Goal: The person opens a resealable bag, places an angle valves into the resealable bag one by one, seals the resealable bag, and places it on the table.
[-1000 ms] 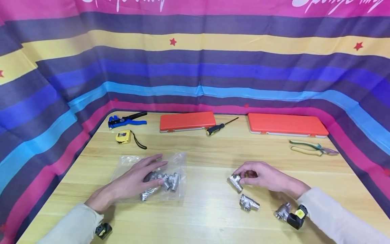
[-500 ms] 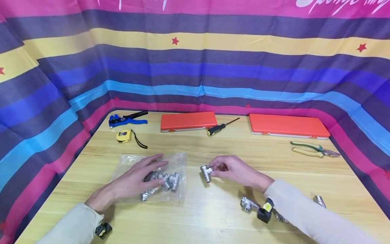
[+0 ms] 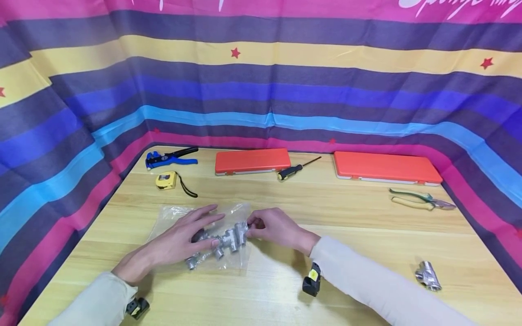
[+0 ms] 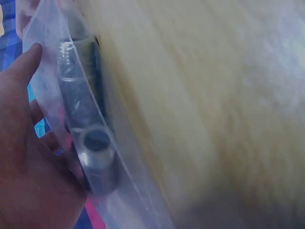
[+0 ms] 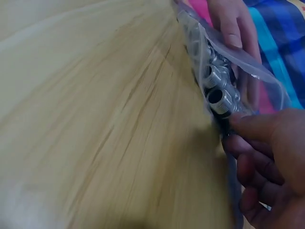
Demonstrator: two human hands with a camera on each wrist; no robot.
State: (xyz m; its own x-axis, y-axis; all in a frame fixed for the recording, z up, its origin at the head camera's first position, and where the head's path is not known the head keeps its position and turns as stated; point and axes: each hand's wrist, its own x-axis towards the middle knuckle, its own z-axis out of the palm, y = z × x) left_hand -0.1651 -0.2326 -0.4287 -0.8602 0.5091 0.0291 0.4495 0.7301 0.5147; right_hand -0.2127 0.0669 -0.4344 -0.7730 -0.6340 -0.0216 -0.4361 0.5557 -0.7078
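Observation:
A clear plastic bag (image 3: 169, 217) lies on the table with several silver metal pipe fittings (image 3: 230, 240) in it. My left hand (image 3: 183, 242) rests over the bag, fingers spread and extended, its thumb across the fittings. At the bag's right edge my right hand (image 3: 271, 228) pinches a tee pipe fitting (image 3: 241, 233) between thumb and fingers. In the right wrist view the fitting's threaded end (image 5: 220, 101) faces outward by the thumb, beside the others. Plastic covers a fitting (image 4: 97, 160) in the left wrist view. Another tee fitting (image 3: 428, 275) lies at the right.
Along the back are blue-handled wire strippers (image 3: 171, 158), a yellow tape measure (image 3: 166, 180), two red cases (image 3: 253, 160), a screwdriver (image 3: 290, 172) and pliers (image 3: 424, 199). A striped cloth (image 3: 269, 95) hangs behind the table. My right sleeve (image 3: 367, 280) crosses the table's front.
My right hand has carried the tee fitting leftward from the right side to the bag's edge. The right sleeve now hides the fittings it picked from beside. The left hand stays put.

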